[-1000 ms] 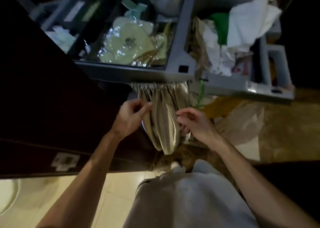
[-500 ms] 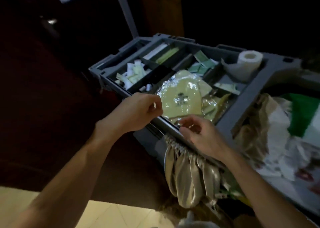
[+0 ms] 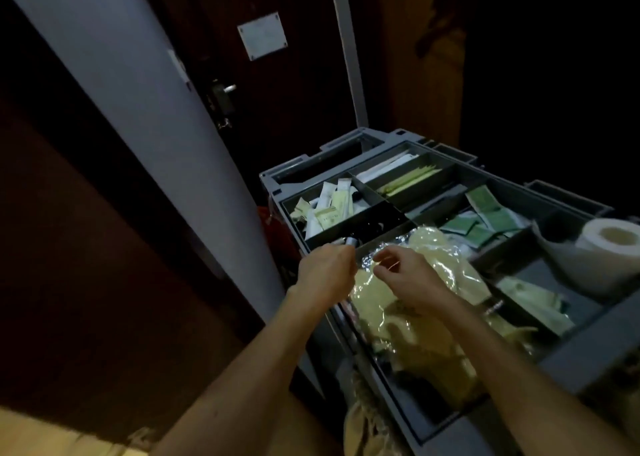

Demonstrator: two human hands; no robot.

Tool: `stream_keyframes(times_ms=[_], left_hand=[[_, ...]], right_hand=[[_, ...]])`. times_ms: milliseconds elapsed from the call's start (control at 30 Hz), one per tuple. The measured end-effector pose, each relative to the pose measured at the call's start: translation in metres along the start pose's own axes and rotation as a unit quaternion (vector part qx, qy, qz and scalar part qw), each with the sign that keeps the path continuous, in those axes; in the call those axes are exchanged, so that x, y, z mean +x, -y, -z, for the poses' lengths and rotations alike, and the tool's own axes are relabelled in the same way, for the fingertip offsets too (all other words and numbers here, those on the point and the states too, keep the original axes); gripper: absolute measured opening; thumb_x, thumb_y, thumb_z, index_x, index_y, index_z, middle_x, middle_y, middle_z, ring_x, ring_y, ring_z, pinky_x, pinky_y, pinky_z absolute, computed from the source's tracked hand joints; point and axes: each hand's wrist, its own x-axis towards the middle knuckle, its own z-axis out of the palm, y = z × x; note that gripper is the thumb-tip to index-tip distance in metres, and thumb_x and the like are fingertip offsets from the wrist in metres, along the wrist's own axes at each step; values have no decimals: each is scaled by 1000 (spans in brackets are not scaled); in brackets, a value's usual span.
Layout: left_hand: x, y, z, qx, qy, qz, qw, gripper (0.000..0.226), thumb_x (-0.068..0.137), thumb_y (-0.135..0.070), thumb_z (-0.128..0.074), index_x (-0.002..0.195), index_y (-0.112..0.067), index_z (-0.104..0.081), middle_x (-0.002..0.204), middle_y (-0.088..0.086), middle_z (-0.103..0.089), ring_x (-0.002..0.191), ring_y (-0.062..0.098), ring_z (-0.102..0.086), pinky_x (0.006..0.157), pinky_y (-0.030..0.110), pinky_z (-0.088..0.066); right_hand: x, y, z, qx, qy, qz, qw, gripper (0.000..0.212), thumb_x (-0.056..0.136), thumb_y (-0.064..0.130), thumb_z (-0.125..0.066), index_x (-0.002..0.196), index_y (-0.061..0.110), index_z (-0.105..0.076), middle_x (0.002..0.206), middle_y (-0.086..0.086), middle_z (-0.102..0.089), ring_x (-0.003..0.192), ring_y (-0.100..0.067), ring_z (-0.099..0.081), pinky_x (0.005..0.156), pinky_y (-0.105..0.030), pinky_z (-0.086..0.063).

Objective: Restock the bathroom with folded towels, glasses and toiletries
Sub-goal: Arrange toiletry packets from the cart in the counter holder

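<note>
Plastic-wrapped packs (image 3: 437, 247) fill the near compartment of the cart tray (image 3: 581, 344). Right hand (image 3: 407, 277) grip is pinching the wrap. Left hand (image 3: 325, 273) grip is curled, can't tell around what.

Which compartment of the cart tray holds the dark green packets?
The middle compartment, between the toilet roll and the long pale sticks; the others hold pale or white items.

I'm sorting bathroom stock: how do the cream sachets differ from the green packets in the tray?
The cream sachets are pale and mostly long and narrow; the green packets are dark, flat and squarish. The cream sachets sit in the left-hand compartment; the green packets lie further right, nearer the toilet roll. Both lie loose and jumbled in open compartments of the grey tray.
</note>
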Motion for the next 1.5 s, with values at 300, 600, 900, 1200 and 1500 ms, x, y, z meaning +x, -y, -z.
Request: stream_keyframes(times_ms=[300, 600, 900, 1200, 1500], left_hand=[[116, 35, -35, -58, 5, 159, 986, 21, 97, -34, -54, 104, -16, -62, 100, 5, -65, 87, 25, -61, 69, 35, -50], [204, 101, -62, -137, 27, 248, 958, 21, 93, -29, -61, 106, -14, -67, 108, 8, -69, 98, 29, -65, 83, 40, -56], [272, 136, -80, -135, -18, 231, 963, 19, 93, -25, -58, 103, -16, -71, 102, 8, -72, 91, 26, -67, 79, 43, -58], [303, 155, -106, -237, -2, 273, 933, 29, 93, -32, -65, 118, -19, -55, 119, 7, -62, 101, 23, -58, 87, 39, -51], [304, 161, -111, -407, 48, 326, 852, 37, 89, -23, -73, 121, -14, -57, 118, 6, -62, 98, 20, -65, 64, 29, -55]], right_hand=[[124, -13, 12, -56, 15, 17, 998, 26, 97, 20, -58, 122, 19, -62, 115, 0, -66, 97, -12, -60, 75, -22, -47], [234, -38, -10, -139, 20, 43, 989, 21, 96, 21, -57, 115, 15, -67, 112, -5, -69, 101, -19, -63, 89, -37, -54], [316, -48, -37, -174, 44, 2, 984, 21, 95, 20, -59, 110, 13, -72, 112, -9, -71, 102, -26, -65, 89, -40, -55], [356, -65, -51, -34, 69, -95, 992, 17, 96, 14, -57, 100, 10, -73, 112, -9, -69, 101, -25, -64, 88, -42, -56], [351, -59, -51, 59, 79, -145, 984, 30, 87, 1, -65, 106, 19, -51, 112, -7, -65, 103, -28, -64, 74, -43, -60]])
